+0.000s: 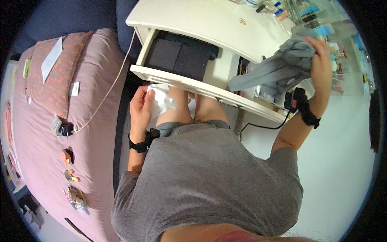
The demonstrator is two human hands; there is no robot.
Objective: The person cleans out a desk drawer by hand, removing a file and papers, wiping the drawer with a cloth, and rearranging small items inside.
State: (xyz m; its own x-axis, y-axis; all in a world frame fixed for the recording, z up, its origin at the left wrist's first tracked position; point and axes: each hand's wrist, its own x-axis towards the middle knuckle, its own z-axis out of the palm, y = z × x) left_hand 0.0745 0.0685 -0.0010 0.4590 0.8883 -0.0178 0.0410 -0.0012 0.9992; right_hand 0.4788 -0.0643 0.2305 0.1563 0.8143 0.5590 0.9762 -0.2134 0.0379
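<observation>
My left hand (142, 104) pinches a crumpled white sheet, perhaps tissue or thin plastic (160, 99), in front of the pulled-out drawer. Over the drawer's right part, my right hand (320, 60) grips a bunched grey cloth (278, 63), whose lower end hangs to the left. The white drawer front (193, 87) runs across above my knees. Inside the drawer, dark folded fabric or flat cases (178, 57) fill the left part. Small items lie in its right part, partly hidden by the grey cloth.
The white dresser top (196, 18) bears a small gold-coloured item (242, 21), bottles and clear organisers (347, 54) at the right. A black cable (266, 127) hangs by my right forearm. On the pink-covered bed (96, 151) lie a patterned pillow (57, 72), a charger (66, 130) and small items.
</observation>
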